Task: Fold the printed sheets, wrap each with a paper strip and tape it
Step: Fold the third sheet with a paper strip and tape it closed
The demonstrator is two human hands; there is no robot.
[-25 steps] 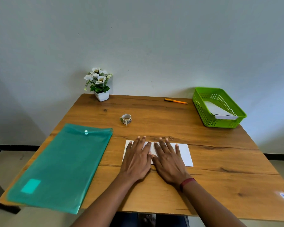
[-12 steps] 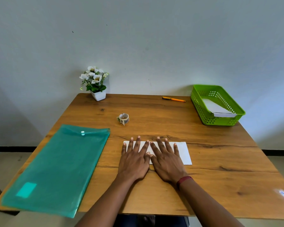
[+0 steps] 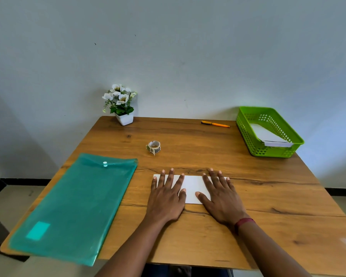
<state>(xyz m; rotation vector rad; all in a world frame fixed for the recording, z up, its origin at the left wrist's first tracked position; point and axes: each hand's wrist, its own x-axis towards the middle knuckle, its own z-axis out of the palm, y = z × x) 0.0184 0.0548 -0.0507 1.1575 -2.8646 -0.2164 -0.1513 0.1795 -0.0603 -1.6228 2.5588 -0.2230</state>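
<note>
Hands lie nearest: the left hand (image 3: 166, 198) and right hand (image 3: 222, 200) both press flat on a folded white sheet (image 3: 192, 188). The fingers (image 3: 169, 177) are straight and spread, gripping nothing, and the thumbs point at each other near the paper's near edge. I judge this sheet is folded and being creased; no strip goes round it and no tape shows on it, so wrapping and taping remain. The palms cover both ends of the sheet, so print and number of folds cannot be told. Left of the left fingers lies a green folder (image 3: 74, 202), too clouded to show its contents. Beyond the fingertips sits a tape roll (image 3: 153, 147). Far right of the right fingers, a basket (image 3: 296, 140) holds white paper (image 3: 268, 134), perhaps a finished piece. No loose strips are visible.
</note>
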